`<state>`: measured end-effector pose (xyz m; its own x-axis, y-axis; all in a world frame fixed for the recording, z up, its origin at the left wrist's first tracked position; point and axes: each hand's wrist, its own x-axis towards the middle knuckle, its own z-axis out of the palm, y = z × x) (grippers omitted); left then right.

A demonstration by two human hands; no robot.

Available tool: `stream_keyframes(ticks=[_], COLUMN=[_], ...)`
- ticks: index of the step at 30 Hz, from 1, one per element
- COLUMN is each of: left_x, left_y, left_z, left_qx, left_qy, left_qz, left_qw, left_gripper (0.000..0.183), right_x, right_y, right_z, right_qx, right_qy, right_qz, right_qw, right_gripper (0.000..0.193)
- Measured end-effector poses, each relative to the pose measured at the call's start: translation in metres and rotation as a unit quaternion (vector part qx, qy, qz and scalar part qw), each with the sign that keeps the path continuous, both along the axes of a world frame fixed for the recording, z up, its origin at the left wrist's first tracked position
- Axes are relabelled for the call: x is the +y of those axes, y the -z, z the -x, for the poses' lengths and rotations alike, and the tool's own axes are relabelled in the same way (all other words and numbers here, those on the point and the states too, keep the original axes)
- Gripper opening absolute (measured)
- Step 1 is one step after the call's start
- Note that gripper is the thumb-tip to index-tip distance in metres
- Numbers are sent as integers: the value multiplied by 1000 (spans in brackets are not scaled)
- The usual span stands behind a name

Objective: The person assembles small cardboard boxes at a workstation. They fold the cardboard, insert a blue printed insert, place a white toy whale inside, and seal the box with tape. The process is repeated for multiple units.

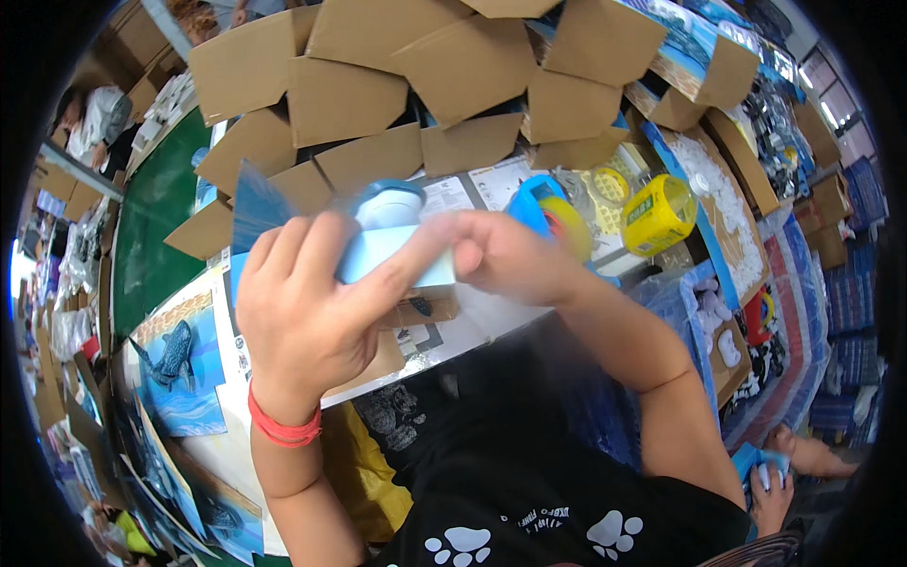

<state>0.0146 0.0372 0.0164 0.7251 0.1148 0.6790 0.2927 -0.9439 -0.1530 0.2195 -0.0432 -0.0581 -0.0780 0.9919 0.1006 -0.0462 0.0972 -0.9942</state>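
A small light-blue cardboard box [392, 253] is held up in front of me above the table. My left hand [307, 293] grips it from the left, the thumb stretched along its near side. At the box's right end my right hand [515, 260] has its fingers curled in against the edge; motion blurs this hand, and its fingertips are partly hidden. Bare brown cardboard shows under the box. Just behind it is a blurred blue-and-white rounded thing [392, 201], whose kind I cannot make out.
Brown open-flapped cartons [345, 99] stack across the back. Right of my hands are a blue tape dispenser [537, 196] and a yellow plastic jar [658, 215]. A dark whale-shark figure [173, 357] lies on a printed sea-scene card at left. Another person's hands [775, 491] are at lower right.
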Motion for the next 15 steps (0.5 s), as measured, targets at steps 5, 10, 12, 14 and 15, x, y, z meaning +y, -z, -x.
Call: stream_keyframes(ticks=[5,10,12,14,15], left_x=[-2,-8,-9,-10,-10], left_y=[-1,6,6,4,4], left_z=[-15,-16,-25,-31,-32], left_qx=[17,1,7,14,15], left_qy=[-7,-56,-71,-82,-87], left_qz=[11,4,10,15,20], left_qw=[1000,998,997,996,996], left_gripper=[48,39,40,40,40], right_x=[-38,-124,-153,-170,-173], right_y=[26,52,73,90,95], right_z=[-28,-72,-102,-120,-122], right_qx=[-62,-222,-241,-201,-155], right_qy=[50,432,497,420,399], right_qz=[116,44,170,189,185], right_qw=[990,873,816,865,885], right_gripper=[39,14,24,24,24])
